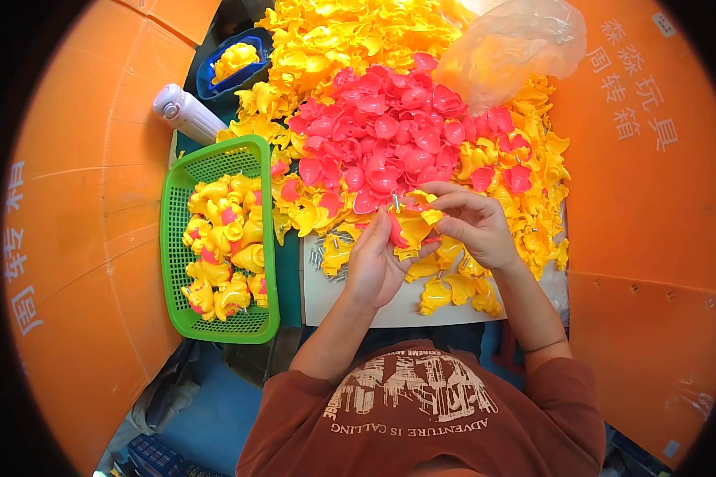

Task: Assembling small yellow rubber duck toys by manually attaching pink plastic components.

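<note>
The work surface is a white board [382,316], bare only along its near edge; the rest lies under loose plastic parts. A broad heap of yellow toy shells [358,40] covers the far side and spreads down the right, with a mound of glossy pink shells [386,131] on top in the middle. A crumpled clear plastic bag [525,48] rests over the far right of the heap.

Close to the near edge, both hands hold one yellow-and-pink toy piece [412,228] above the board. The left hand [371,266] grips its left side, thumb up; the right hand [481,229] pinches its right side between thumb and fingers. A small silver pin [396,203] stands upright there, though whether it sits in the piece or between the left fingertips is hard to tell. More metal pins [326,261] are scattered just left of the hands.

Left of the board, a green mesh basket [272,238] holds yellow-and-pink figures [223,246]. Beyond it are a pale flask [189,113] and a blue container [204,75] with yellow parts inside. Orange panels [652,215] wall both sides, above a blue floor [215,425].
</note>
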Demonstrator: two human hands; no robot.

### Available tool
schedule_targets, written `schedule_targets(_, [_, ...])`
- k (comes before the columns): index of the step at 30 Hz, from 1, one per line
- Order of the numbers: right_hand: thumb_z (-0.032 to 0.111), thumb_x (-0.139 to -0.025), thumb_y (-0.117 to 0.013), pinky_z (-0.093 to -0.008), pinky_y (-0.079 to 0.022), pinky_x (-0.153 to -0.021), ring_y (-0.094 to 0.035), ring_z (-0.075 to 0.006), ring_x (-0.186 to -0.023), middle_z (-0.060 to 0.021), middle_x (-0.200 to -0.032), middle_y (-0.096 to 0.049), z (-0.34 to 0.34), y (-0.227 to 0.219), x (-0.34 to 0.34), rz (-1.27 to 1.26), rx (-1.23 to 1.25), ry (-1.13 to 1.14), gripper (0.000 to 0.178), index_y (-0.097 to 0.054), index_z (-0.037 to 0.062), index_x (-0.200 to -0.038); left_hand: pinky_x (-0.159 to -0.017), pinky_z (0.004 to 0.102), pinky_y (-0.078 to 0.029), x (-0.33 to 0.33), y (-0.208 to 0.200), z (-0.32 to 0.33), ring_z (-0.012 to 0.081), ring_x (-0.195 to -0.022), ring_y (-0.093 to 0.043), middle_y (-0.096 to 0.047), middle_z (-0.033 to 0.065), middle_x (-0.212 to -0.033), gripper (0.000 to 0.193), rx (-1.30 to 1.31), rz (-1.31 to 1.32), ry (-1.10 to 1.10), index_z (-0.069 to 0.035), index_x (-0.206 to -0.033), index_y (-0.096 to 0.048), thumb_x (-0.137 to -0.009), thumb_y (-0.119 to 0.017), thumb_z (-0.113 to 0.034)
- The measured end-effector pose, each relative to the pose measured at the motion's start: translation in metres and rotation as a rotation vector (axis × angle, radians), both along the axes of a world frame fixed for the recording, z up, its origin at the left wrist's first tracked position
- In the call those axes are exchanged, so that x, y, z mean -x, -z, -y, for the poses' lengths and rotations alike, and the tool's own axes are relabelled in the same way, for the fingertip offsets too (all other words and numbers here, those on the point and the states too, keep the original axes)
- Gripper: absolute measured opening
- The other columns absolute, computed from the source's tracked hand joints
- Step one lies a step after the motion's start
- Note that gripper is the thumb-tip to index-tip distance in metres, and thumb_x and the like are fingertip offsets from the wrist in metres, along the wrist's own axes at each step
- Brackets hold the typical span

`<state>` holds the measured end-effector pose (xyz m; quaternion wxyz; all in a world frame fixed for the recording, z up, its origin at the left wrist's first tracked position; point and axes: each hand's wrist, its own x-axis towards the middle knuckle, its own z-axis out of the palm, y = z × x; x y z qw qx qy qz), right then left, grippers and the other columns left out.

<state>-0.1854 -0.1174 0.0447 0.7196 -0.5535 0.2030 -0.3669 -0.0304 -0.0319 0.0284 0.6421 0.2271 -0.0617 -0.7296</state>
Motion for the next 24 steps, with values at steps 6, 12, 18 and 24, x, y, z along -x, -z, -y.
schedule_targets(6, [-0.002, -0.074, -0.068, -0.0369, -0.038, -0.099, -0.049, -0.0226, -0.115, -0.0159, -0.123, -0.05, -0.002, -0.003, -0.002, 0.031, -0.153, 0.002, 0.052, -0.047, 0.0001, -0.122, -0.088, 0.0436, -0.048, -0.001, 0.003, 0.001, 0.0252, -0.113, -0.051, -0.048, 0.0139, -0.125, 0.04, 0.013, -0.008, 0.031, -0.004, -0.127, -0.036, -0.098, -0.028, -0.031])
schedule_targets(12, [0.001, -0.067, -0.075, -0.0375, -0.036, -0.1, -0.048, -0.0252, -0.117, -0.0172, -0.125, -0.049, -0.004, -0.008, 0.001, -0.173, 0.411, 0.175, 0.066, -0.044, -0.0034, -0.125, -0.087, 0.0412, -0.048, -0.003, 0.002, 0.003, 0.0238, -0.111, -0.052, -0.049, 0.0132, -0.124, 0.041, 0.044, -0.014, 0.031, -0.003, -0.128, -0.036, -0.099, -0.028, -0.03])
schedule_targets(18, [0.012, -0.069, -0.074, -0.0482, -0.032, -0.101, -0.049, -0.034, -0.117, -0.0211, -0.123, -0.05, -0.021, -0.023, -0.007, -0.376, 1.192, 0.137, 0.055, -0.051, -0.0016, -0.118, -0.094, 0.0375, -0.043, 0.0, -0.003, 0.004, 0.0212, -0.113, -0.049, -0.047, 0.0119, -0.125, 0.04, 0.048, 0.034, -0.033, -0.004, -0.129, -0.037, -0.099, -0.027, -0.029])
schedule_targets(24, [0.012, -0.07, -0.074, -0.0485, -0.032, -0.101, -0.049, -0.0347, -0.117, -0.021, -0.124, -0.05, -0.02, -0.026, -0.009, -0.36, 1.153, 0.077, 0.057, -0.048, -0.0019, -0.119, -0.097, 0.034, -0.039, 0.004, -0.017, -0.002, 0.0194, -0.116, -0.046, -0.045, 0.0112, -0.127, 0.04, 0.094, 0.203, -0.082, -0.003, -0.13, -0.035, -0.099, -0.026, -0.027])
